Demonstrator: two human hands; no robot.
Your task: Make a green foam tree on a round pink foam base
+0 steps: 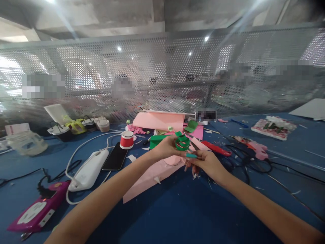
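With the dial centred on the middle of the view, a perforated metal screen point(142, 61) is seen at twelve o'clock, behind the blue tabletop point(142, 223). At three o'clock, a pink tool point(257, 149) is found, with a red-and-white textured block point(262, 127) beyond it and a white sheet point(309, 109) farthest out. A red tool point(215, 148) is laid at four o'clock. At eight o'clock, a purple extension socket point(42, 208), fitted with a black plug point(47, 190), is placed outermost; inward are set a white oblong device point(88, 173), a dark-screened phone point(114, 157) and a red cup-shaped piece point(126, 142). A clear jar point(27, 145) is stood at nine o'clock.
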